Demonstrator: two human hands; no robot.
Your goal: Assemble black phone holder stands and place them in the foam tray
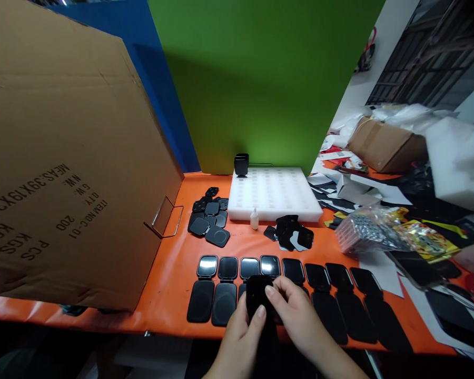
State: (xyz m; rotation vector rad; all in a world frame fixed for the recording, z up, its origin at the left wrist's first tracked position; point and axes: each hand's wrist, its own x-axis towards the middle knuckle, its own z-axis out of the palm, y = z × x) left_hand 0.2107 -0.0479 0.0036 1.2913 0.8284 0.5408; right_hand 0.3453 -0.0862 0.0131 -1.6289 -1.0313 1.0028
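My left hand [242, 327] and my right hand [294, 309] are both closed around a dark rounded panel [256, 288], held low over the near edge of the table. Both thumbs press on its face. Just beyond lies a row of black hinged two-part pads, each with a glossy upper panel [269, 266] and a matte lower panel [224, 305]. My hands partly cover the middle of that row. Farther back are a small dropper bottle [254, 219] and a pile of thin black rounded sheets [290, 231].
Black hinged pieces [212, 209] are heaped at left, beside a large cardboard box [63, 158] and a wire stand [177, 218]. A white foam block [276, 195] sits before a green board [260, 79]. Bubble wrap [373, 231], papers and a carton [385, 145] crowd the right.
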